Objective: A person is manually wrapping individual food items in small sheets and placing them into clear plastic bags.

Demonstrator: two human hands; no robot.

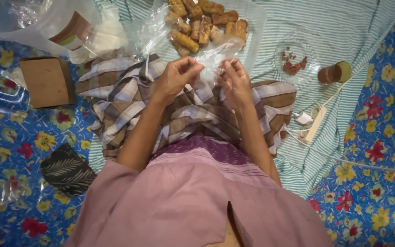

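Lying far left on the flowered floor covering [380,137]: a brown cardboard box [46,81] and a dark patterned pouch [67,170]. Pinching one edge of a small clear plastic bag [213,61] with the left hand [177,75], just above the checked cloth [129,98] over the lap. Gripping the other edge with the right hand [235,81], both hands clenched on the film. Judging by this, bagging only beginning: browned fried rolls [204,25] lying unpacked just beyond, bag apparently empty. Sitting further right: a clear dish of red bits [293,64].
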